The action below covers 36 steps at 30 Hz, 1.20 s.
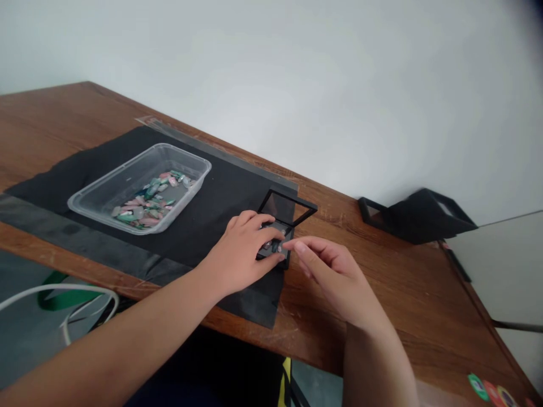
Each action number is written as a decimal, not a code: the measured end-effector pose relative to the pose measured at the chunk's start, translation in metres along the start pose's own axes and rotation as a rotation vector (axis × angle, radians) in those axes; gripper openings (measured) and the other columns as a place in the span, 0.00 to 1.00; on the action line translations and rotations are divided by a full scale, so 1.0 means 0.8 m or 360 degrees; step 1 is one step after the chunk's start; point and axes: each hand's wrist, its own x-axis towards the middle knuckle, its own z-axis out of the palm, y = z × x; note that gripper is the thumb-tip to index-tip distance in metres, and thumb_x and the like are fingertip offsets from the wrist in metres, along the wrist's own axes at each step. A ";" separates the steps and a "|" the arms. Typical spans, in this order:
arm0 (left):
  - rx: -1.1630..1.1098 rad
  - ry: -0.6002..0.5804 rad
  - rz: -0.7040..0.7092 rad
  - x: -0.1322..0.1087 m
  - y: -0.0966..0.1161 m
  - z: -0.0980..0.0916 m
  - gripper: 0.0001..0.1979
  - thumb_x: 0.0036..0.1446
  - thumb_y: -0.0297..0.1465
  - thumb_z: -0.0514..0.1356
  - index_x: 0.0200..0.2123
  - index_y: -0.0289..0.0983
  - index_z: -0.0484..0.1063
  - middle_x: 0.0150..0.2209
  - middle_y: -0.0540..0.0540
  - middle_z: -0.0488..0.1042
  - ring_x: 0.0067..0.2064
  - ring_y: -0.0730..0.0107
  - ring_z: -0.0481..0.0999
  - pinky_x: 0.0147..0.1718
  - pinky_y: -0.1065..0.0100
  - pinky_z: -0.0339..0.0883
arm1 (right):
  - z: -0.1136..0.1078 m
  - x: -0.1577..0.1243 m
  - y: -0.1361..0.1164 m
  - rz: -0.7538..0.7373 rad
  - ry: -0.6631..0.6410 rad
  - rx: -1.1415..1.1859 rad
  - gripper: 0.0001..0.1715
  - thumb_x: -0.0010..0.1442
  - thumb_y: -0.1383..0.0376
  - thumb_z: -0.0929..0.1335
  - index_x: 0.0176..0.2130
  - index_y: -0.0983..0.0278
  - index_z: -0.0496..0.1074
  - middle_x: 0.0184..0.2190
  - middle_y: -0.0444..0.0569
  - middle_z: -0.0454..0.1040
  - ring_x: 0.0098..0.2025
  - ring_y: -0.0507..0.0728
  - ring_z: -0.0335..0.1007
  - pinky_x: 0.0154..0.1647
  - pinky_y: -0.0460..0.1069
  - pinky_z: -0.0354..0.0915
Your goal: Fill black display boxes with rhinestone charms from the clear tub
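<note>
A small black display case (287,261) lies at the right end of a black sheet, its windowed lid (292,208) tilted up. Several small shiny pieces (275,246) show inside it, partly hidden by fingers. My left hand (244,249) reaches over the case from the left, thumb at the near side and fingers at the far side, gripping it. My right hand (326,263) is at the case's right edge, thumb and index finger pressed close together, the index tip by the pieces. Whatever lies between those fingertips is too small to make out.
A clear plastic tub (102,213) holding pink, green and white pieces (148,200) stands on the black sheet (199,226). Behind on the right of the wooden table (382,277) is a black box (424,217). Round coloured items (478,386) lie lower right. A white cable (97,289) hangs below left.
</note>
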 end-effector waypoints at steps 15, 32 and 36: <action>-0.0093 0.0014 0.0000 -0.005 -0.003 -0.004 0.18 0.57 0.40 0.66 0.49 0.42 0.74 0.59 0.42 0.71 0.61 0.48 0.64 0.60 0.43 0.60 | 0.002 0.007 0.029 0.0054 0.0055 -0.0713 0.12 0.62 0.62 0.70 0.46 0.57 0.79 0.22 0.39 0.65 0.24 0.52 0.60 0.27 0.48 0.55; -0.0168 0.0123 -0.0019 -0.011 -0.006 -0.005 0.18 0.61 0.36 0.62 0.53 0.40 0.66 0.57 0.40 0.71 0.60 0.51 0.65 0.59 0.46 0.61 | 0.009 0.010 0.029 0.0019 0.0005 -0.0762 0.09 0.62 0.63 0.70 0.43 0.59 0.77 0.22 0.39 0.66 0.24 0.51 0.59 0.27 0.48 0.52; -0.0153 0.0104 -0.0010 -0.011 -0.006 -0.005 0.19 0.61 0.37 0.62 0.54 0.39 0.65 0.57 0.40 0.71 0.60 0.51 0.65 0.59 0.47 0.61 | 0.008 0.011 0.030 0.0037 0.0035 -0.0785 0.08 0.61 0.62 0.70 0.42 0.60 0.77 0.22 0.39 0.66 0.24 0.51 0.59 0.27 0.48 0.53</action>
